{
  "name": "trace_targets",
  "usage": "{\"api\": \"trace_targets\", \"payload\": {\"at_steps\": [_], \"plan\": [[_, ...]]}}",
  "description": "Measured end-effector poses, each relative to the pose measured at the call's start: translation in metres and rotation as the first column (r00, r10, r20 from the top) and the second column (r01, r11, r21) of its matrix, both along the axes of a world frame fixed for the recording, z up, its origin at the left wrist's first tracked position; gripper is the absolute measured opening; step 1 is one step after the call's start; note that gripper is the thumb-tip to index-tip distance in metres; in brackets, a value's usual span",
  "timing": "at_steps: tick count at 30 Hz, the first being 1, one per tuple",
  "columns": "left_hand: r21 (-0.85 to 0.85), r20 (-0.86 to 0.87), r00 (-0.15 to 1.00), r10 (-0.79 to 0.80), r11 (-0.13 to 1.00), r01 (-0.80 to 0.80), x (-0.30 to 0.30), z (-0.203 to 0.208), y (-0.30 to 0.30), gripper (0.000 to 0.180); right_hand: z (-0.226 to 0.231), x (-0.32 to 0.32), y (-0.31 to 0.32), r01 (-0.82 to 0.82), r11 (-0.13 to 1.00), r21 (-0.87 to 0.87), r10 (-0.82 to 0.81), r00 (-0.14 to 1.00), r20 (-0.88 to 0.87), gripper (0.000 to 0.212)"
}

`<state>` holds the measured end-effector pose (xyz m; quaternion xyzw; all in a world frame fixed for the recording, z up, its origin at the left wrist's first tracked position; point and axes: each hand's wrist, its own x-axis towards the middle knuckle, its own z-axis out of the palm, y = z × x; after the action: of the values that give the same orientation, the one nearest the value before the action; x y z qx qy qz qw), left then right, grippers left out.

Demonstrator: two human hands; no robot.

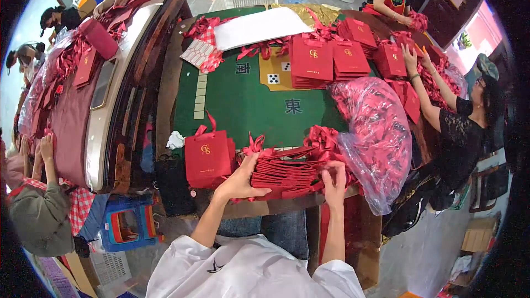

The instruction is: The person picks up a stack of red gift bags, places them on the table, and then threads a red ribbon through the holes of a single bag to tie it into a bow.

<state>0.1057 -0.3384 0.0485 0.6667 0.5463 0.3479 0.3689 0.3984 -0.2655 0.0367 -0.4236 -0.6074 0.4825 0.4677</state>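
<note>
Left end of red bag stack [290, 172] partly hidden behind left hand [241, 180]

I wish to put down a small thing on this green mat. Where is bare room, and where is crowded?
The green mat is bare across its middle, between the stacked red bags behind and the red pile flanked by the left hand and right hand; the plastic sack borders it on the right. The near edge and far right corner are crowded.
</note>
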Motion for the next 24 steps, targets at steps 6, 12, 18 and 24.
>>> {"api": "trace_targets", "payload": {"at_steps": [6, 12, 18, 24], "plan": [[0.007, -0.024, 0.999, 0.022, 1.0, -0.022, 0.001, 0.008, -0.002, 0.107, 0.013, -0.013, 0.038, -0.221, 0.97, 0.103, 0.199, 0.961, 0.191, 0.067], [0.039, -0.024, 1.0, -0.007, 0.999, 0.008, 0.002, 0.022, 0.003, 0.111, 0.009, -0.015, 0.066, -0.427, 0.89, 0.159, 0.364, 0.876, 0.316, 0.044], [0.074, 0.037, 0.996, 0.084, 0.993, -0.087, 0.009, 0.024, -0.001, 0.111, 0.009, -0.024, 0.056, -0.351, 0.93, -0.106, 0.361, 0.928, 0.096, 0.021], [0.154, -0.095, 0.991, 0.095, 0.985, -0.08, 0.008, 0.008, -0.01, 0.098, 0.012, -0.027, 0.055, -0.302, 0.948, -0.102, 0.313, 0.943, 0.117, 0.019]]}}
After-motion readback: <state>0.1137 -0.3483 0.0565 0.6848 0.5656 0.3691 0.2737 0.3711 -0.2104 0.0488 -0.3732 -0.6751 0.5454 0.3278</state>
